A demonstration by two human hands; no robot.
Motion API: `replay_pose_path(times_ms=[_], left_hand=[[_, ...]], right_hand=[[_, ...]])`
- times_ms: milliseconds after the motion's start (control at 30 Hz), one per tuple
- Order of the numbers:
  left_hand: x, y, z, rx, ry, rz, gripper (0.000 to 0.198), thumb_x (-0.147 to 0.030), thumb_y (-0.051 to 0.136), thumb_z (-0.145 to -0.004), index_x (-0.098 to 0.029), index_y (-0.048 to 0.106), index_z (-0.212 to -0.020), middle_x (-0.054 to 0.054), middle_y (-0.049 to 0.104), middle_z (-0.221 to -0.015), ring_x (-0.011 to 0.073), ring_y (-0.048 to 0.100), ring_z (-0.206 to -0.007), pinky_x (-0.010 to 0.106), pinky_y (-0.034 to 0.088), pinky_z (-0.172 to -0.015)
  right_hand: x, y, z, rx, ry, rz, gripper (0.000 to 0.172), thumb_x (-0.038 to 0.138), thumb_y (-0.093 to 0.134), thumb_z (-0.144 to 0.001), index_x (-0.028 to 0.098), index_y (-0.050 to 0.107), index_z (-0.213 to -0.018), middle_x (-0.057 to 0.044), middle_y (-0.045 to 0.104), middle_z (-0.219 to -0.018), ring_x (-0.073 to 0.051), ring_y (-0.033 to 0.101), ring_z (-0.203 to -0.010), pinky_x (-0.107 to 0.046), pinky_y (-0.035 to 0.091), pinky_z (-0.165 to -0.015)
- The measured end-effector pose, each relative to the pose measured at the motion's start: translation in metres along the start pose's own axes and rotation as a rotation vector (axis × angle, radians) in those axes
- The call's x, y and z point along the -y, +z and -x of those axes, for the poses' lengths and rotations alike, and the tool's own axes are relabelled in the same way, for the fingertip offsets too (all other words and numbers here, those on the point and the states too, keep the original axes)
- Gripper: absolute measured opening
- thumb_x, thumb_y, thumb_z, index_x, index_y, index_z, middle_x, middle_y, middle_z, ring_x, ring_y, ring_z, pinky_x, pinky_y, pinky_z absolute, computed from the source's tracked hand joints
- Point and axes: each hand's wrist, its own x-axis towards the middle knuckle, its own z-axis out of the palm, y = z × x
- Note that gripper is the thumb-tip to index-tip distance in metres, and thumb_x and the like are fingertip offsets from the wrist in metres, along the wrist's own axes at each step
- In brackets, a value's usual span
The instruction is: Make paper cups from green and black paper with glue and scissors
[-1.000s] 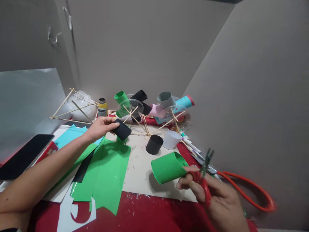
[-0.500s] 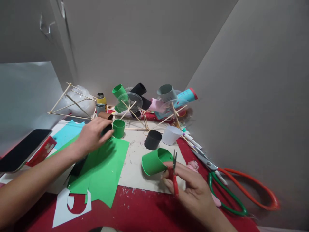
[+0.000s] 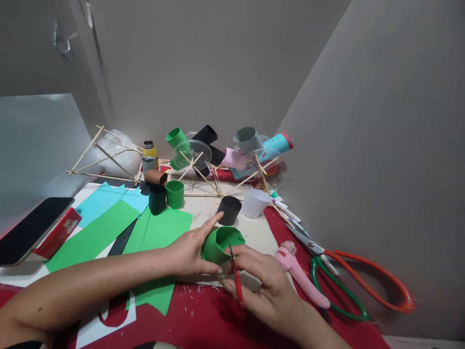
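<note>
A rolled green paper tube (image 3: 220,243) is held between both hands over the beige mat (image 3: 203,208). My left hand (image 3: 191,249) cups its left side, thumb under it and fingers stretched along it. My right hand (image 3: 267,286) grips small red-handled scissors (image 3: 236,281) whose tips point at the tube's rim. A dark green tube (image 3: 157,198) and a short green tube (image 3: 175,194) stand upright side by side at the back left, with a brown tube (image 3: 155,177) lying behind them.
Green paper sheets (image 3: 160,230) and a blue sheet (image 3: 101,201) lie at left, beside a phone (image 3: 31,228). A black cup (image 3: 228,210), a white cup (image 3: 254,202), a stick-and-tube structure (image 3: 214,160), large scissors (image 3: 341,281) and a pink object (image 3: 298,274) lie around.
My left hand set the dark tube down beside the short green one, then came right to the green tube. My right hand brought that tube and the scissors leftward.
</note>
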Motion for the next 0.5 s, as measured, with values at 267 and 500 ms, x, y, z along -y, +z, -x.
replay_pose_path(times_ms=[267,500], left_hand=[[0.017,0.002,-0.003,-0.125,-0.053,0.205,0.108,-0.022,0.078,-0.068,-0.024,0.015,-0.156,0.011,0.064,-0.128,0.0285,0.063,-0.111,0.044,0.049,-0.096],[0.027,-0.006,-0.014,-0.200,-0.108,0.326,0.111,-0.026,0.083,-0.067,-0.021,0.017,-0.156,0.012,0.065,-0.127,0.0287,0.059,-0.118,0.047,0.041,-0.107]], right_hand=[[-0.004,-0.012,-0.006,-0.102,-0.022,0.044,0.003,0.020,0.063,-0.088,0.020,0.066,-0.090,-0.013,0.073,-0.093,-0.029,0.066,-0.112,-0.033,0.057,-0.082],[-0.018,-0.026,0.005,-0.220,0.104,0.105,0.003,0.023,0.065,-0.087,0.021,0.067,-0.088,-0.011,0.074,-0.103,-0.023,0.072,-0.083,-0.030,0.058,-0.069]])
